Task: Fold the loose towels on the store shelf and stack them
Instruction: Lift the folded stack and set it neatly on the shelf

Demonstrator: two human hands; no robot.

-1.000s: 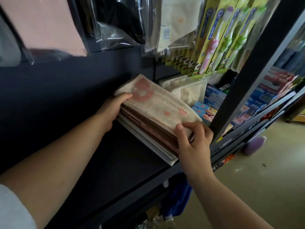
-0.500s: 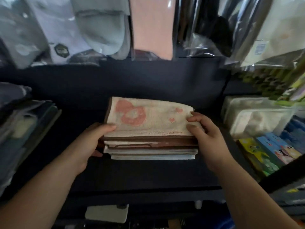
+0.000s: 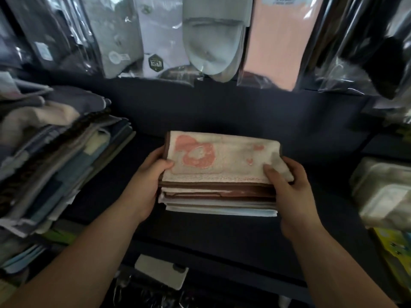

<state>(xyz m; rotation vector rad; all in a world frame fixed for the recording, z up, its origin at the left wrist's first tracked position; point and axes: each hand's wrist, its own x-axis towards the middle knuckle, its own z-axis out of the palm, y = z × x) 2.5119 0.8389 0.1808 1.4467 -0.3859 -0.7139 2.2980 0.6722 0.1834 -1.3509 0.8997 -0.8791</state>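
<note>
Since a moment ago I've squared to the shelf and slid my thumbs onto the top. My left hand and right hand clamp the ends of the towel stack, mid-shelf. It looks finished; the messy pile at left probably comes next.

Dark shelf with towels and packaged goods

A stack of folded towels sits in the middle of the shelf, a cream towel with pink print on top. At the left edge leans a taller, untidy pile of grey, blue and beige cloths. At the right lie clear-wrapped packs, well apart from the middle stack.
</note>
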